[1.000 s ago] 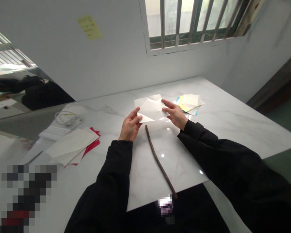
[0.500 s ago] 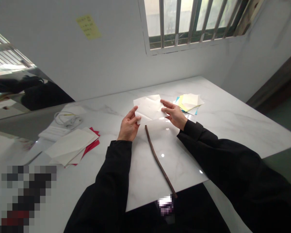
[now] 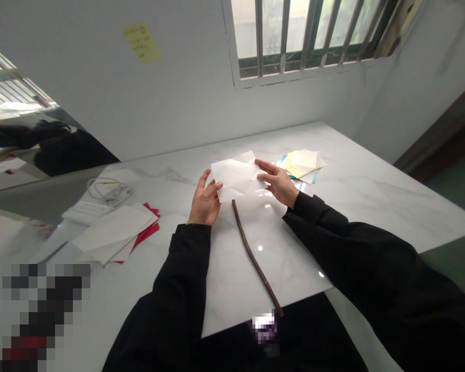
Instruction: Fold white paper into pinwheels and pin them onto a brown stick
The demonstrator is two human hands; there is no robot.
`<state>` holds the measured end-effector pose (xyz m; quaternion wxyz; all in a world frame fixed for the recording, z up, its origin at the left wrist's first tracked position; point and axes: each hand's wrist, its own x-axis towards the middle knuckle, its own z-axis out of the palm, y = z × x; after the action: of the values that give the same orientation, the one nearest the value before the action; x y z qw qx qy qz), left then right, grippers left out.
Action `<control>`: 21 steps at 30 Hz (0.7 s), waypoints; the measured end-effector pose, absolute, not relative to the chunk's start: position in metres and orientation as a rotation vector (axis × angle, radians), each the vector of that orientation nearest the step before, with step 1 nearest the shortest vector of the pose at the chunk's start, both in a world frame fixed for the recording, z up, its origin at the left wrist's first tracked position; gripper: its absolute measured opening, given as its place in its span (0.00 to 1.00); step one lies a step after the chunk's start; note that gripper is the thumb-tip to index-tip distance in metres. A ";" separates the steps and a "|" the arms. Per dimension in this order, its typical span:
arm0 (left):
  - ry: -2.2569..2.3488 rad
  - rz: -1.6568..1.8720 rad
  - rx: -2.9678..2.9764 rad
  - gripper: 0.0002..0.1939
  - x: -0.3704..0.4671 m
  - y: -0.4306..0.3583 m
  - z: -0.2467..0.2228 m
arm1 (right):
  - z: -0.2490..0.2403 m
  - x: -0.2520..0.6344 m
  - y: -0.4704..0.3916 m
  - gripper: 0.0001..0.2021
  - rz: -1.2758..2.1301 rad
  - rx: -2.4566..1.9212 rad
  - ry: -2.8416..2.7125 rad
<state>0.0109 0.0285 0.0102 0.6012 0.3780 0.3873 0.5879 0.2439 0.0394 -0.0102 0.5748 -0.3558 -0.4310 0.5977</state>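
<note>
A creased white paper [image 3: 236, 175] is held up above the marbled table [image 3: 372, 196]. My left hand [image 3: 205, 200] grips its left edge, thumb in front and fingers behind or beside it. On the right edge, my right hand [image 3: 278, 182] pinches the paper between thumb and fingers. Below the paper, a thin brown stick [image 3: 253, 256] lies on the table, its lower end at the front edge.
White and red papers [image 3: 118, 235] lie at the left, beside a coiled white cable [image 3: 108, 191]. Yellow, blue and cream papers [image 3: 304, 163] sit behind my right hand. A yellow note [image 3: 141, 42] is on the wall beside the barred window [image 3: 302, 36].
The paper's left side has shifted slightly left and tilted differently. My left hand has moved a little left with it; my right hand is nearly still.
</note>
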 end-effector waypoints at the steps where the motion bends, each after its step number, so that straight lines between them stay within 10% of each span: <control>1: 0.913 1.364 0.841 0.43 0.011 0.028 0.010 | -0.010 0.243 0.038 0.31 1.406 -0.836 -1.021; 21: 1.035 1.436 0.723 0.23 0.004 0.032 0.022 | -0.004 0.239 0.028 0.23 1.495 -0.881 -1.157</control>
<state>0.0040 0.0322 0.0220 0.5768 0.3089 0.4423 0.6134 0.2385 0.0276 -0.0044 0.5036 -0.3650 -0.4793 0.6192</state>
